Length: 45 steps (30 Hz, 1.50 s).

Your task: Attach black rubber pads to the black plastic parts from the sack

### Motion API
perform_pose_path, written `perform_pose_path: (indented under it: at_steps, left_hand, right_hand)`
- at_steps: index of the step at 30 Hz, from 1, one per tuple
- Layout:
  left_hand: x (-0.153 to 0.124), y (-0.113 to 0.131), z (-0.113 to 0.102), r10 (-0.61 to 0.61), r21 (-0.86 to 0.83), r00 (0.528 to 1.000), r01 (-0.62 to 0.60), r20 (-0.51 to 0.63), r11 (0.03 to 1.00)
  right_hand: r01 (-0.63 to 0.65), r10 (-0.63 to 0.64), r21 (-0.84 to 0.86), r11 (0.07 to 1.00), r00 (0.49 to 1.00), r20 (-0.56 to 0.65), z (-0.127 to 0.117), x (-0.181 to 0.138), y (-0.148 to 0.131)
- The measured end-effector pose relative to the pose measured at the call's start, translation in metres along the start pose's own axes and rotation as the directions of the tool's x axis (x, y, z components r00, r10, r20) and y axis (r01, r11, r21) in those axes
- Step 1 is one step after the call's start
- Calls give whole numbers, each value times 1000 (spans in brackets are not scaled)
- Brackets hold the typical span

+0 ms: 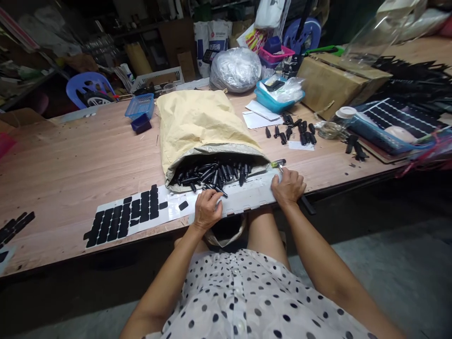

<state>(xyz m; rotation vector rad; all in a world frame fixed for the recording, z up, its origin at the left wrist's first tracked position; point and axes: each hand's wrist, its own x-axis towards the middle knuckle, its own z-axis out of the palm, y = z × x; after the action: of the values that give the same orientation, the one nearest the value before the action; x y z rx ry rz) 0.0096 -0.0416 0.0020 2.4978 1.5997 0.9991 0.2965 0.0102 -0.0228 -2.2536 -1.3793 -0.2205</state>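
A tan paper sack [197,123] lies on the wooden table [70,160], its mouth toward me and full of small black plastic parts [212,175]. My left hand [207,208] rests at the sack's mouth, fingers curled down on the black parts and a white strip [247,197] along the table edge. My right hand [288,186] is closed over the right end of that strip, beside a small tool with a yellow-green handle [277,163]. What either hand holds is hidden under the fingers.
A white sheet of black adhesive pads [123,217] lies left of my hands. Loose black parts [294,129], papers, a cardboard box [335,80], blue baskets [140,104] and a silver bag [236,68] stand farther back. Black sheets [406,115] fill the right.
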Motion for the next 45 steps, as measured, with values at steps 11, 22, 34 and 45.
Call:
perform_pose_path:
  at_steps: [11, 22, 34, 45]
  left_hand:
    - [100, 69, 24, -408, 236, 797, 335, 445, 912]
    - [91, 67, 14, -429, 56, 837, 437, 339, 898]
    - [-2, -27, -39, -65, -227, 898, 180, 436, 957]
    - [35, -9, 8, -114, -112, 929, 162, 352, 980]
  right_hand:
    - [-5, 5, -2, 1000, 1000, 12, -2, -1, -4]
    - [-9, 9, -11, 1000, 1000, 5, -1, -2, -5]
    - [-19, 20, -31, 999, 999, 40, -6, -1, -6]
    - [-18, 18, 24, 1000, 999, 29, -6, 2, -6]
